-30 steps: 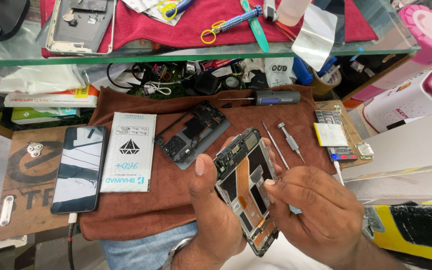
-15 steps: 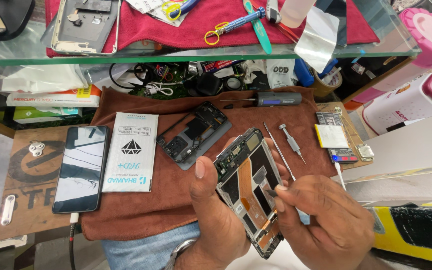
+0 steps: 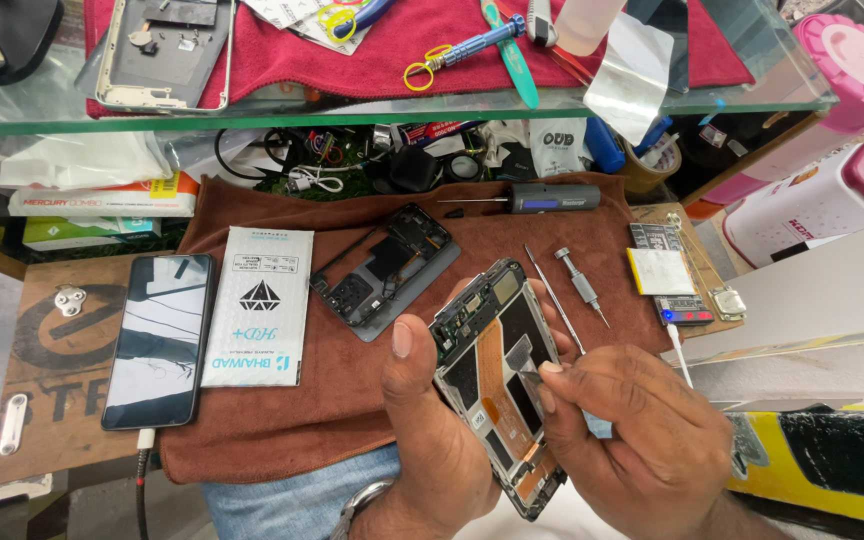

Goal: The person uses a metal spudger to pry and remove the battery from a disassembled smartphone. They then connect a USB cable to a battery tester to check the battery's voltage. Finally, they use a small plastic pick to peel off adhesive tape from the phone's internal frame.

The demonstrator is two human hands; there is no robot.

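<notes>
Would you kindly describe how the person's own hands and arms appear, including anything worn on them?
Both hands are bare, with no gloves or rings visible. The left hand has a silver metal watch band at the wrist. The right hand shows no wristwear, and no sleeve is visible on either forearm. The fingers have short, plain nails.

The left hand (image 3: pixel 432 440) covers the opened phone's (image 3: pixel 497 385) left edge, the right hand (image 3: pixel 642 445) hides its lower right side, and both wrists run off the bottom edge.
</notes>
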